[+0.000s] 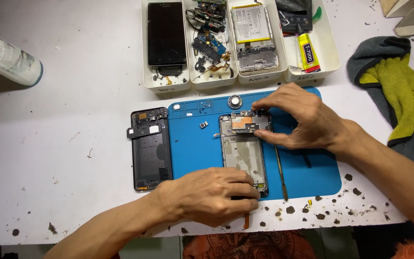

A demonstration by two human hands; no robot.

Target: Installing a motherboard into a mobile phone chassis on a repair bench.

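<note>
- An opened phone frame [244,153] lay upright on the blue work mat [307,168], near the bench's front edge.
- The left hand [212,194] rested on the frame's lower end, fingers curled together and gripping its bottom edge.
- The right hand [298,117] pinched the circuit board [247,123] seated at the frame's top, thumb below it and fingertips along its upper edge.
- A thin metal pry tool [280,170] lay on the mat just right of the frame; a small round part [235,101] sat at the mat's back edge, and a tiny component [203,124] lay left of the frame.
- A black back cover [150,148] lay on the bench, touching the mat's left edge.
- Four white trays [166,86] stood side by side at the bench's back edge: the first held a dark phone screen [166,33], the second loose boards and cables [209,41], the third a battery [251,23] above a metal frame piece, the fourth a yellow glue tube [307,52].
- A grey and yellow cloth [398,81] lay at the right edge, a white bottle [5,55] at the back left corner.
</note>
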